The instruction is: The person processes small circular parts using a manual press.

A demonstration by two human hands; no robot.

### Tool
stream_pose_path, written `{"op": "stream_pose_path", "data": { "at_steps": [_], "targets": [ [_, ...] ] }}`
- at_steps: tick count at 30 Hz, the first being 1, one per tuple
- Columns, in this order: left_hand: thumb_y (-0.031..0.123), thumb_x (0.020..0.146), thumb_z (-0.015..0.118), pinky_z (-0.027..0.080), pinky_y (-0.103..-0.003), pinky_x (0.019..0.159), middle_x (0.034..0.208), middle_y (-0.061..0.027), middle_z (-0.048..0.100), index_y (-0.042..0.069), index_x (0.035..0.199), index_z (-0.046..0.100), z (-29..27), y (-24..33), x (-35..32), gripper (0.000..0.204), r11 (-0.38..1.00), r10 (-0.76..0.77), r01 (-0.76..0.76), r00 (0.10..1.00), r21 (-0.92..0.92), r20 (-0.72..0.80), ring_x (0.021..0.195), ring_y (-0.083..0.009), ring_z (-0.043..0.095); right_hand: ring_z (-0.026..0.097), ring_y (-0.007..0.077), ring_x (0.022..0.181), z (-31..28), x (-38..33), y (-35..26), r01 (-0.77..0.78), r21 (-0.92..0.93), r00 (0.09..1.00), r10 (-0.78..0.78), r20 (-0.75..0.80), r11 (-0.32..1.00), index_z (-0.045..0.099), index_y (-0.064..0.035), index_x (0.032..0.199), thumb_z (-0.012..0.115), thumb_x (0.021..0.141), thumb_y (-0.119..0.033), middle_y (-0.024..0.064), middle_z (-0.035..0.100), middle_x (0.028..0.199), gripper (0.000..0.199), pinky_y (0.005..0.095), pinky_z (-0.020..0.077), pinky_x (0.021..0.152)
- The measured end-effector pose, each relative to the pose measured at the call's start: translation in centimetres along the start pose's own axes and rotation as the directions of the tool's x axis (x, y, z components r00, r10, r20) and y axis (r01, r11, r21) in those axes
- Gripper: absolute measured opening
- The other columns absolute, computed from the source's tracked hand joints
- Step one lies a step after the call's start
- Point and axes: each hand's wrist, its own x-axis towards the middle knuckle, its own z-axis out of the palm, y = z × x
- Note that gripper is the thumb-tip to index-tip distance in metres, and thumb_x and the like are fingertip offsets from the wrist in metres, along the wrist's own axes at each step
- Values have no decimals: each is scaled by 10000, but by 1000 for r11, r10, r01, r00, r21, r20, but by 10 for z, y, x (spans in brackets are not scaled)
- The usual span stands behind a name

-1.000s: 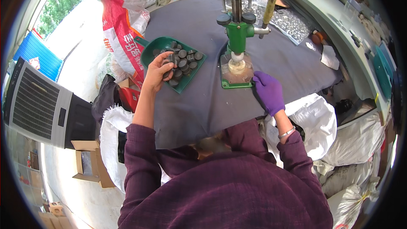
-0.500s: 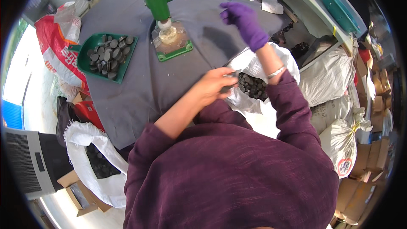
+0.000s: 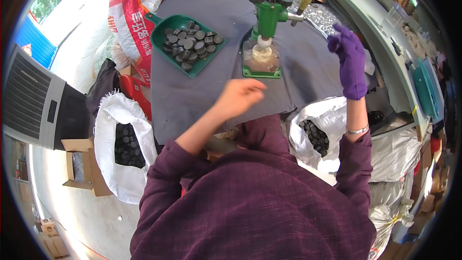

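Note:
My bare left hand (image 3: 239, 98) hovers over the near edge of the grey-covered table, its half-bent fingers pointing right and nothing visible in them. Held up at the right, my right hand (image 3: 350, 62) wears a purple glove; its fingers are bent but apart, with no object showing between them. Between and beyond the hands stands a green hand press (image 3: 269, 19) with a pale round piece (image 3: 262, 53) on its base. To its left, a green scoop (image 3: 156, 41) holds many dark round discs (image 3: 192, 43). A white sack (image 3: 301, 118) of similar discs sits below my right hand.
At the left stands another open white sack (image 3: 108, 139) of dark discs, near a cardboard box (image 3: 98, 173) and a grey slatted appliance (image 3: 33, 96). A red and white bag (image 3: 130, 24) leans against the table. Along the right runs a shelf (image 3: 390, 53) with a teal tray (image 3: 424, 89).
The view has swung left. My left hand has moved away from the right-hand sack, and the dark disc in it is gone from sight. My gloved hand stays raised, its fingers now more upright.

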Motion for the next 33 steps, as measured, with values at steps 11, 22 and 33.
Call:
{"op": "stream_pose_path", "data": {
  "at_steps": [11,22,33],
  "targets": [
    [131,739,701,482,-405,777,889,-76,667,88,941,706,-156,-31,-45,206,476,495,256,713,842,-497,910,-285,592,597,125,943,73,139,-110,539,95,841,-529,-116,837,567,-91,1273,605,929,-321,10,630,1091,416,275,486,799],
    [237,690,758,415,-429,816,957,-57,661,94,1029,671,-140,-32,-14,378,109,394,430,809,896,-436,1027,-276,528,567,110,602,123,159,-142,242,-297,970,-231,75,924,681,-31,899,666,888,-304,24,615,701,273,241,477,558],
    [144,811,684,359,-240,460,739,-45,619,20,993,645,-203,-23,-25,224,672,-422,-285,611,-684,-670,620,-168,595,579,129,563,104,142,-135,161,-223,944,-84,320,961,670,27,865,622,882,-134,58,625,697,168,230,441,487]
  ]
}}
